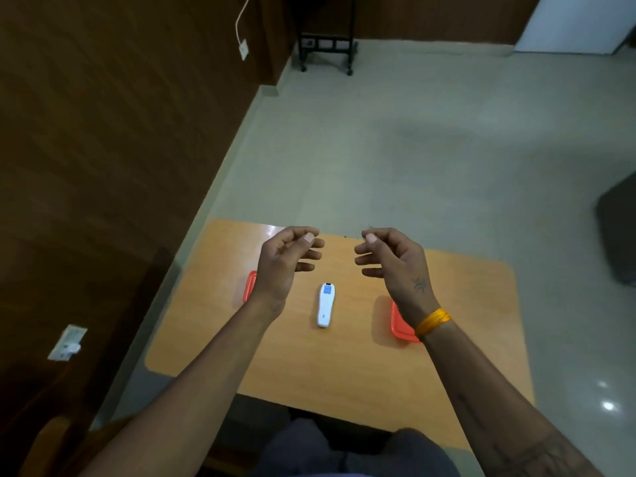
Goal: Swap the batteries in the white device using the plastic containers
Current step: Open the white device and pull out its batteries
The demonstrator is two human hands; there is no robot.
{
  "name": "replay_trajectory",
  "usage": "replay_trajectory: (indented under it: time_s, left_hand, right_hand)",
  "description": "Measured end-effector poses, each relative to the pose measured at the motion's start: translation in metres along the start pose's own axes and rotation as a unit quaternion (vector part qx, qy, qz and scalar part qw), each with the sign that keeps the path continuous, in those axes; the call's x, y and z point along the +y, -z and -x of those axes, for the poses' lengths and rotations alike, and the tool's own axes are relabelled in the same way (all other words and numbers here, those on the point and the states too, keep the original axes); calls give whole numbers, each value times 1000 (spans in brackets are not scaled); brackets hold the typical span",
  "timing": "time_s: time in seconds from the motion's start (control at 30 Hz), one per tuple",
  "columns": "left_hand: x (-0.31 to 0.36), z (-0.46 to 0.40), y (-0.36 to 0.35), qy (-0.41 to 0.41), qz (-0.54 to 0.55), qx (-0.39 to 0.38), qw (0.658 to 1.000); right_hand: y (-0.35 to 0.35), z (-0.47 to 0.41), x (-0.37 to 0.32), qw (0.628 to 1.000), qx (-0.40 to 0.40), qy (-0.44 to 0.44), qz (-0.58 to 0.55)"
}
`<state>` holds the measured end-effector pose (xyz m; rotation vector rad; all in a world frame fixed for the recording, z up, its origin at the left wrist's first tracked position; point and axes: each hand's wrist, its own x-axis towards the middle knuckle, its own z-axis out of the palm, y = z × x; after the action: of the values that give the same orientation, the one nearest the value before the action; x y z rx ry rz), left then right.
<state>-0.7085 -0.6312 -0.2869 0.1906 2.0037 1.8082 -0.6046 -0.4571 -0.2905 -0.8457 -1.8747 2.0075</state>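
Observation:
The white device lies lengthwise in the middle of the small wooden table, its blue label at the far end. An orange-lidded plastic container sits to its left, mostly hidden behind my left wrist. A second orange-lidded container sits to its right, partly hidden behind my right wrist. My left hand and my right hand hover above the table beyond the device, palms facing each other, fingers curled and apart, holding nothing. No batteries are visible.
A dark wood-panelled wall runs along the left, with a socket plate low on it. A black wheeled stand is at the far end of the grey floor. My knees are under the table's near edge.

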Motion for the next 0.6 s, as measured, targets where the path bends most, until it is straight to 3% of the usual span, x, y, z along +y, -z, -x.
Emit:
replay_trajectory:
  time_s: [0.33,0.6]
  left_hand:
    - [-34,-9,12,31,15,-9,999]
    - [-98,-23,22,74,-46,-53,995]
  right_hand:
    - [11,9,47,999,21,-29,22]
    - [-1,-10,114,997,13,-69,42]
